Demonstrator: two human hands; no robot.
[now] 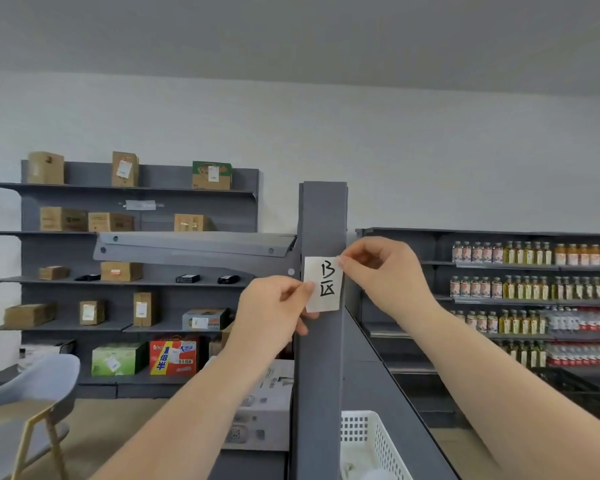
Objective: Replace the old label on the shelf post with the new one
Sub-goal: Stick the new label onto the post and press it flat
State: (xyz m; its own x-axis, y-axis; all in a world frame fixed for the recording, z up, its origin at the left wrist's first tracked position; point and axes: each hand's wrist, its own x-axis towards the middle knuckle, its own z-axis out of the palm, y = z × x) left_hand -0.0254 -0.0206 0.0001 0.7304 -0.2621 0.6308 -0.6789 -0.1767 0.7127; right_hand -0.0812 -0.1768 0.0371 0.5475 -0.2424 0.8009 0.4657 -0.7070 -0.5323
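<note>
A grey upright shelf post (321,358) rises in the middle of the view. A white paper label (323,284) with black handwriting lies flat against its front face. My left hand (274,306) pinches the label's left edge between thumb and fingers. My right hand (381,271) pinches its upper right corner. I cannot tell whether the label is stuck to the post or only held against it. No second label is visible.
A white plastic basket (371,441) sits low, right of the post. A grey shelf bracket (194,247) juts left from the post. Shelves with cardboard boxes (125,237) stand at the left, shelves of bottles (534,282) at the right. A grey chair (32,400) is bottom left.
</note>
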